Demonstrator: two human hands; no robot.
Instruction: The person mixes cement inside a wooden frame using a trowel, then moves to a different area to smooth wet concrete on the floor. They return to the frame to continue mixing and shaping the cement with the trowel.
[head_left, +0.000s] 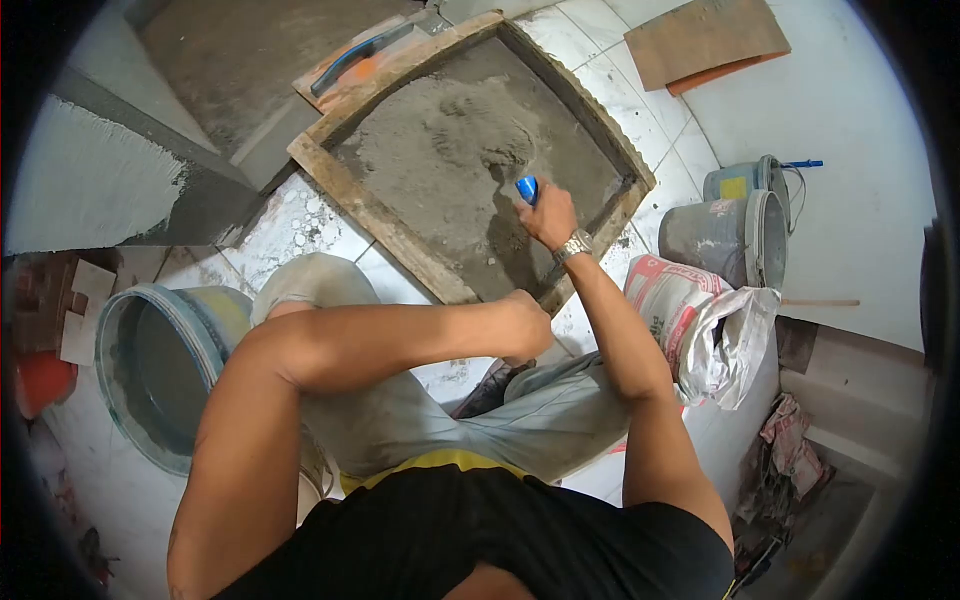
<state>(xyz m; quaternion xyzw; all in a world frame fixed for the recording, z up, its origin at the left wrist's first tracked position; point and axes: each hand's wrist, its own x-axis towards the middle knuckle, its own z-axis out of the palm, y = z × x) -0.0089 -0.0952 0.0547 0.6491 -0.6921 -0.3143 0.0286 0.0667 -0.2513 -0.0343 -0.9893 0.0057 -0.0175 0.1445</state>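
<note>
A wooden-framed mixing tray holds grey mortar, partly dry powder and partly wet. My right hand, with a metal watch at the wrist, is wrapped round a blue-ended handle over the mortar. Whatever tool part lies beyond the handle is hidden or blends into the mix. My left hand is closed just outside the tray's near corner, above my legs; I cannot make out anything in it.
At the left stands a large bucket of greyish liquid. Two buckets and an open cement bag are at the right. A blue-handled float rests beyond the tray's left corner. A brown board lies at the upper right.
</note>
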